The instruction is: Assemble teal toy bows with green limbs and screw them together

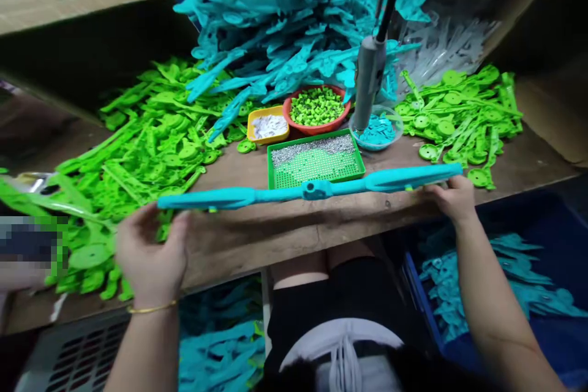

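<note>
A long turquoise plastic part (275, 194) spans the space between my hands, seen edge-on, with a round boss at its middle and small green bits along its underside. Its left end is pinched between the fingers and thumb of my left hand (154, 254), which wears a thin gold bangle on the wrist. At the opposite end my right hand (454, 199) grips the part from below. Just beyond it, a green perforated tray (316, 165) contains many small metal pieces. A grey electric screwdriver (369, 82) hangs upright over a clear bowl (377, 146) of turquoise pieces.
Green parts are heaped at left (151, 141) and right (459, 110); a turquoise pile (285, 24) rises behind. A red bowl (316, 128) and yellow tray (268, 139) hold small pieces. Below stand a blue bin (422, 294) and grey crate (87, 349). Another person's hand (21, 272) is at far left.
</note>
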The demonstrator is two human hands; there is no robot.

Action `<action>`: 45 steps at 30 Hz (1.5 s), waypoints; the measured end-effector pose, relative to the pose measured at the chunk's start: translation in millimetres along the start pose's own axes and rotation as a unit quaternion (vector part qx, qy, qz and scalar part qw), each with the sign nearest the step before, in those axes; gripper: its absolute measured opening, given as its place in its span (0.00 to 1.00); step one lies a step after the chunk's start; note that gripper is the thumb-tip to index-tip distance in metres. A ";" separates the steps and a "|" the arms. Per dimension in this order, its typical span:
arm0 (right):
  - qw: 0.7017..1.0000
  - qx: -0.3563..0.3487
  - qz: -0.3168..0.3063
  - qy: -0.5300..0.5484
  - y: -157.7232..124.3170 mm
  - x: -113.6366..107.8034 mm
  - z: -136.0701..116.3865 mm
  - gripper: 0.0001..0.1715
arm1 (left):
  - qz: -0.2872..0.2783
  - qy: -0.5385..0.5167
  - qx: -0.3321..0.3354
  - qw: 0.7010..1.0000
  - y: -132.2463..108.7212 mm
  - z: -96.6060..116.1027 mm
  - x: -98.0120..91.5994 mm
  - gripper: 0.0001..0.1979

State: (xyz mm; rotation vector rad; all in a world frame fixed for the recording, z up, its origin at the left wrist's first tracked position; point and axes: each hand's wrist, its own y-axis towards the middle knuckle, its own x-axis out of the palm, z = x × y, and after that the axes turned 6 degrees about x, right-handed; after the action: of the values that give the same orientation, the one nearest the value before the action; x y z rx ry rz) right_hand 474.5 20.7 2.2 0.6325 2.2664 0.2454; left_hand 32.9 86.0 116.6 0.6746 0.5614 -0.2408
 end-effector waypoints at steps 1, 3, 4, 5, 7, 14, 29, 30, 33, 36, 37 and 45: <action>1.000 0.010 0.012 0.012 -1.5 3.5 -8.0 0.15 | -0.002 0.006 0.010 1.000 8.0 13.4 16.6 0.29; 0.999 0.023 0.020 0.036 -2.9 5.2 -26.9 0.14 | -0.017 0.016 0.035 0.999 22.1 37.7 51.2 0.30; 0.998 0.027 0.020 0.047 -3.0 4.2 -36.6 0.15 | -0.025 0.022 0.052 0.998 28.1 47.5 67.4 0.31; 0.998 0.027 0.017 0.055 -3.2 2.4 -46.0 0.15 | -0.031 0.030 0.069 0.997 33.3 55.3 82.1 0.31; 0.998 0.022 0.012 0.063 -5.0 -1.9 -62.3 0.18 | -0.046 0.050 0.116 0.991 42.1 65.2 106.0 0.31; 0.987 0.033 -0.049 0.151 -27.0 -18.2 -87.8 0.22 | -0.013 0.069 0.205 0.976 66.9 81.5 139.0 0.20; 0.821 0.280 -0.372 0.330 -29.4 -47.1 -118.2 0.30 | -0.221 0.362 0.313 0.850 72.7 84.8 112.8 0.31; 0.805 0.295 -0.387 0.341 -28.3 -46.4 -116.1 0.31 | -0.237 0.391 0.319 0.830 70.3 86.5 113.2 0.27; 0.847 0.242 -0.296 0.369 -27.1 -45.7 -106.0 0.26 | -0.332 0.409 0.275 0.805 73.0 90.0 111.5 0.23; 0.919 0.032 -0.148 0.365 -30.3 -45.2 -98.3 0.31 | -0.432 0.353 0.177 0.811 83.6 90.2 107.2 0.24; 0.929 -0.031 -0.130 0.344 -31.5 -45.0 -97.8 0.35 | -0.456 0.329 0.154 0.812 86.6 90.1 106.3 0.23; 0.958 -0.118 -0.074 0.252 -29.1 -44.0 -103.2 0.16 | -0.554 0.217 0.095 0.798 89.7 94.3 111.6 0.12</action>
State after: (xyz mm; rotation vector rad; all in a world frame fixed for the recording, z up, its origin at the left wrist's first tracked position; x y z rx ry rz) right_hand 415.7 -25.1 91.1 0.2902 2.6972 0.6534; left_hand 198.5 89.5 161.1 0.5190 1.3664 -1.2852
